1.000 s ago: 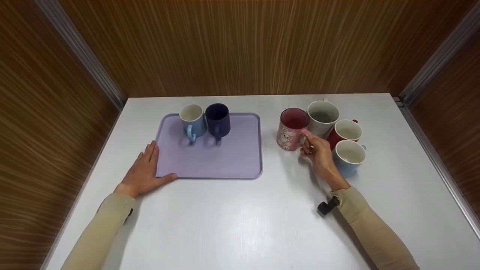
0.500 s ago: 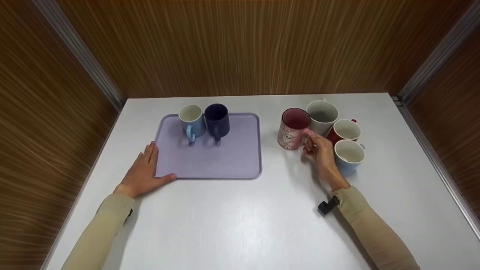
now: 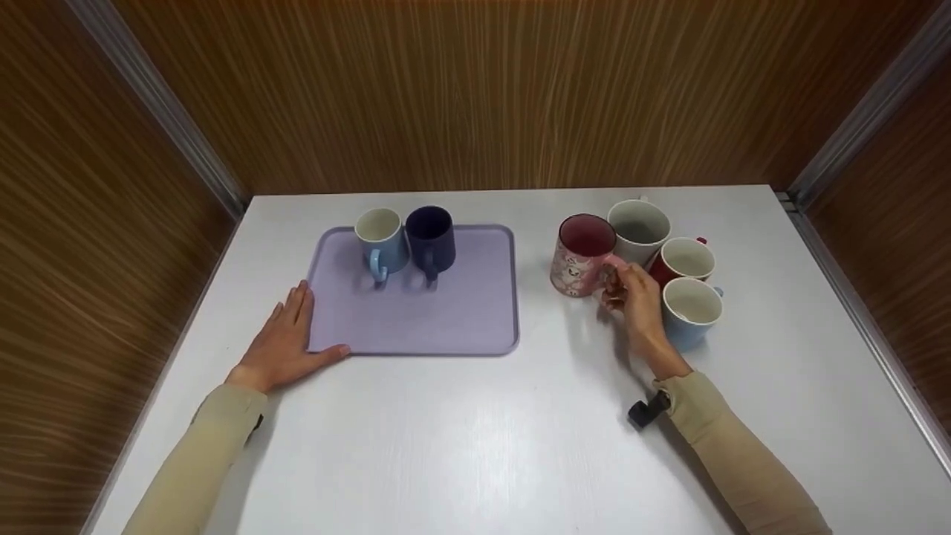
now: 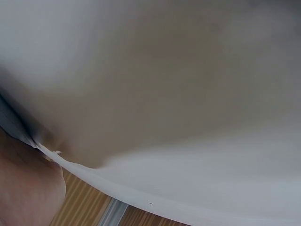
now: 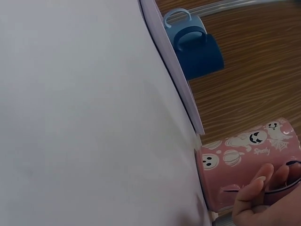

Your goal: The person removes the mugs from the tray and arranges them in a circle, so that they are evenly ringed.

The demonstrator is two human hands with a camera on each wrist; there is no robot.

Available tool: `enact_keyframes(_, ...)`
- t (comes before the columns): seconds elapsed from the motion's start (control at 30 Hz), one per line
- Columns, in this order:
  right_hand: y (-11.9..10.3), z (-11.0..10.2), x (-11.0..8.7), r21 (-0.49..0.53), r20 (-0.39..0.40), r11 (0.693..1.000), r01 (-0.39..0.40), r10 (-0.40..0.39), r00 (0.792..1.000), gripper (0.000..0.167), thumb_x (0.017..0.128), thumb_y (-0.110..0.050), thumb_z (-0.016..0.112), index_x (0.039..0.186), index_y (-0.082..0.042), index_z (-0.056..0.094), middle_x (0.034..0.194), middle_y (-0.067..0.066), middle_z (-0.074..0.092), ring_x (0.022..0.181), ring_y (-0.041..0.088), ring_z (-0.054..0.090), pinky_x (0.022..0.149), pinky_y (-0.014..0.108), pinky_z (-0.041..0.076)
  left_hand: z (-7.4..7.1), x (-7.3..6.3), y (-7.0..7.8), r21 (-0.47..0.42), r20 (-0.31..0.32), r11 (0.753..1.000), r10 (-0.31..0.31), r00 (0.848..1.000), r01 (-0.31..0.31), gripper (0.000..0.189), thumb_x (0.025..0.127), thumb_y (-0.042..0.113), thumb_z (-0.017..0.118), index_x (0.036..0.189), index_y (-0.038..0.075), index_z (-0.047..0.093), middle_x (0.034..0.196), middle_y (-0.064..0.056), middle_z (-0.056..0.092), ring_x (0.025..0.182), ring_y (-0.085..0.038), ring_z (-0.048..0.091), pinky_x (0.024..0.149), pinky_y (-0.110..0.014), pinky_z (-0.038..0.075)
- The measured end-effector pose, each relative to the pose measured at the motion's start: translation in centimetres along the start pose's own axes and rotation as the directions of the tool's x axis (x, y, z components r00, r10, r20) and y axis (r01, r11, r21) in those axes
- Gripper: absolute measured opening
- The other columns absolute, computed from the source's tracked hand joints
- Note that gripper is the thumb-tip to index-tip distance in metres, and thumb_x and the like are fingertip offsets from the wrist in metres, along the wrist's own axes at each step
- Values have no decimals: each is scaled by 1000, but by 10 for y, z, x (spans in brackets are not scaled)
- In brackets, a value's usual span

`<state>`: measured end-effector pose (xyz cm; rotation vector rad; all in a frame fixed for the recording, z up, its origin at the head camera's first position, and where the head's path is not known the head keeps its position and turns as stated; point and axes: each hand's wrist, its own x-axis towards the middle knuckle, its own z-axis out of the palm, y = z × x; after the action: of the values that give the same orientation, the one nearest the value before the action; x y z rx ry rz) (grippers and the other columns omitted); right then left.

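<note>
My left hand (image 3: 286, 342) lies flat with spread fingers at the left edge of the lilac tray (image 3: 416, 327), thumb at its near left corner. On the tray's back part stand a light blue mug (image 3: 385, 249) and a dark navy mug (image 3: 432, 241), handles toward me. To the right of the tray, my right hand (image 3: 637, 301) holds the handle of a pink mug (image 3: 572, 271) with a dark red inside. White ghost and pumpkin prints show on this pink mug (image 5: 249, 155) in the right wrist view, where it stands upright on the table. The left wrist view is mostly blurred.
Close behind and right of the pink mug stand a white mug (image 3: 639, 230), a red mug (image 3: 687, 258) and another light blue mug (image 3: 691, 316). A wood-grain panel (image 3: 475, 96) rises behind the white table (image 3: 475, 438), with similar panels at both sides.
The pink mug has turned and shifted very slightly to the right in the right hand's grip. The left hand, the tray and the other mugs stay put.
</note>
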<state>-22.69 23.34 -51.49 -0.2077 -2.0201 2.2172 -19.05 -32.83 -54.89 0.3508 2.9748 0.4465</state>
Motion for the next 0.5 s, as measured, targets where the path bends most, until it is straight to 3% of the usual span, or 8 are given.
enact_keyframes(0.13,0,2,-5,-112,-31,993,41,-44,999,28,116,-20,43,104,0,60,91,4,69,73,13,66,64,27,54,1,1,-2,3,-7,1000,7,1000,-7,130,91,81,61,168,-8,6,179,-24,-1,166,-43,4,134,-61,10)
enact_keyframes(0.3,1,3,-15,-244,-21,966,90,-98,995,36,117,-27,42,132,3,55,117,17,70,91,19,71,73,30,56,2,2,-2,1,-7,1000,10,1000,-10,130,91,80,62,167,-8,6,179,-25,-1,166,-44,3,134,-62,10)
enact_keyframes(0.4,2,3,-20,-348,-17,924,162,-179,984,37,117,-25,43,140,2,52,129,23,65,99,25,67,76,25,51,1,2,-2,-1,-10,1000,11,1000,-11,129,91,80,62,167,-9,6,178,-25,0,166,-45,4,134,-61,10)
enact_keyframes(0.5,2,2,-23,-441,-24,864,242,-281,959,37,115,-21,47,142,3,52,132,23,60,95,24,61,77,19,45,0,1,-1,-4,-19,1000,17,1000,-17,129,91,78,63,167,-10,8,178,-26,1,165,-46,5,133,-62,11)
